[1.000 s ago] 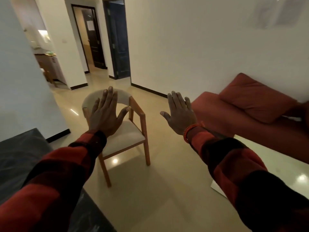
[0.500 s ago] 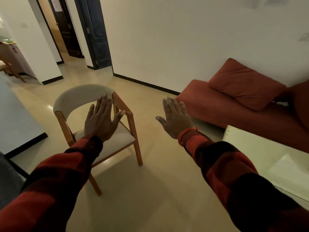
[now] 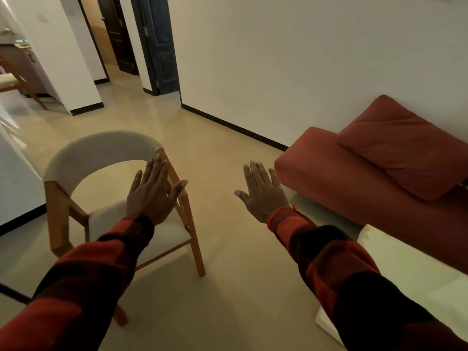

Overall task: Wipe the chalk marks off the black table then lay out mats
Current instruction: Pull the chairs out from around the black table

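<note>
1. Neither the black worktop nor any mats appear anywhere in the frame.
2. Left hand, centre-left, is held out palm down, fingers straight and spread, holding nothing, above the wooden chair.
3. Right hand, centre, likewise flat and empty over the floor.
4. Red sofa sits at right.

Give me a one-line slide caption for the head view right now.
Both hands, left and right, held out flat and empty above the floor, wooden chair at left, red sofa at right.
</note>
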